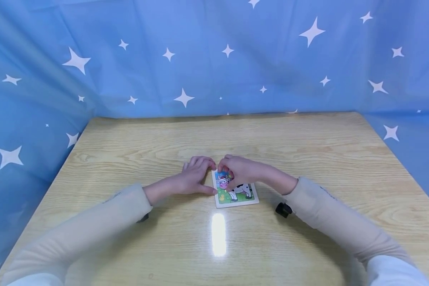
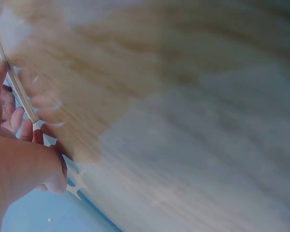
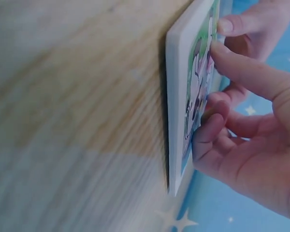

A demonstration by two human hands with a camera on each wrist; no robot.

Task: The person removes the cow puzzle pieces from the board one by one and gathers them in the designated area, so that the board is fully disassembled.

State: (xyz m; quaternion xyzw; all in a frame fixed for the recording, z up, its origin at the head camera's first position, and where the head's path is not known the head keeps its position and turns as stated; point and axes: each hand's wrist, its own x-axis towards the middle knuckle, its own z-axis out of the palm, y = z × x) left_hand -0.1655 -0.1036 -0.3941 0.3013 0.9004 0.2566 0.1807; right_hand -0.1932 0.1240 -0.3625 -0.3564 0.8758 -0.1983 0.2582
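Note:
A small cow jigsaw puzzle (image 1: 240, 192) in a white-edged tray (image 1: 236, 205) lies flat on the table, its picture partly covered by the hands. My left hand (image 1: 196, 174) holds the tray's left side, thumb low on the edge and index finger bent at the far corner. In the right wrist view, the left thumb (image 3: 227, 26) rests on the near face. Over the picture, my right hand (image 1: 241, 171) arches with curled fingers and a lowered thumb, their tips touching the puzzle. Whether a piece is between them is hidden. The left wrist view catches only the tray's thin edge (image 2: 19, 89).
The wood-grain table (image 1: 146, 139) runs back to a blue curtain (image 1: 214, 71) with white stars. A bright light reflection shows on the tabletop in front of the puzzle. Dark wrist devices sit below both sleeves, the right one (image 1: 283, 209) plainer to see.

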